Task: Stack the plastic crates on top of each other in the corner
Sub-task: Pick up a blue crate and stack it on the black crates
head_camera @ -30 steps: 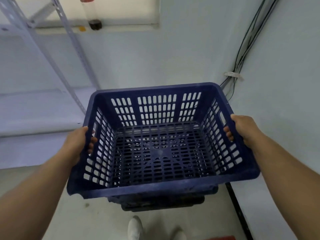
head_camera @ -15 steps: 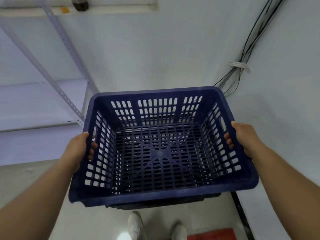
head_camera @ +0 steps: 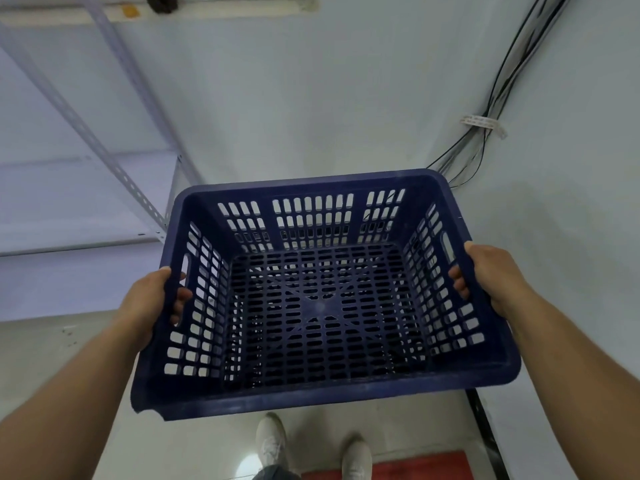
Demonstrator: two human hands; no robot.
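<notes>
I hold a dark blue slotted plastic crate (head_camera: 322, 389) level in front of me, above the floor in a room corner. My left hand (head_camera: 156, 303) grips its left side, fingers hooked through the wall slots. On the opposite side my right hand (head_camera: 485, 275) clasps the rim, fingers curled inside. The crate is empty. Dark shapes show through its slotted bottom, but I cannot tell what they are.
White walls meet in the corner behind the crate. A grey metal shelf rack (head_camera: 117, 168) stands at the left. Black cables (head_camera: 485, 140) run down the right wall. My white shoes (head_camera: 273, 441) stand on the pale floor beside a red mat (head_camera: 398, 467).
The crate has come down and slightly closer to me. The dark crate edge that showed under its front rim is now hidden. Both hands keep their grip.
</notes>
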